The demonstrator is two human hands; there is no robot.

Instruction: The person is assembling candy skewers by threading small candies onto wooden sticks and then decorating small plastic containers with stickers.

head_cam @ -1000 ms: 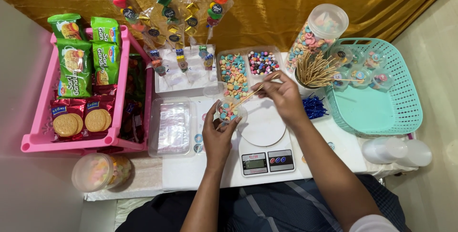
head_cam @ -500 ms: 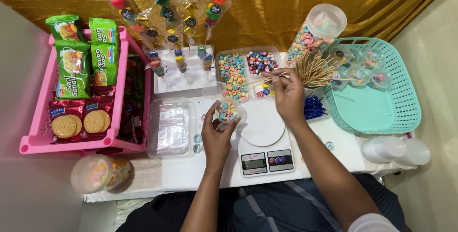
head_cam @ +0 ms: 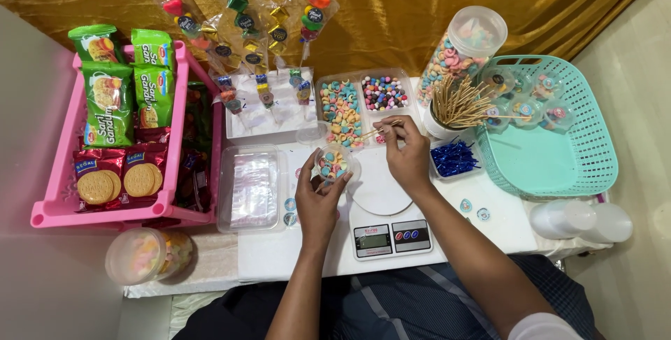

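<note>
My left hand (head_cam: 318, 200) cups a light, thin clear cup (head_cam: 333, 164) by its wall; at two o'clock, my right hand (head_cam: 405, 155) pinches a brittle wooden skewer (head_cam: 379, 129).

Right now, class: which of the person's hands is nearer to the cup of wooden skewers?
Right. The right hand is just left of the cup of wooden skewers, holding a skewer; the left hand is farther off, holding a small clear cup.

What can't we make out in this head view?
- Head view: bottom of the small clear cup, covered by the left hand.
- Scale display: too small to read.
- How the right hand grips the wooden stick: fingers hide it.
</note>
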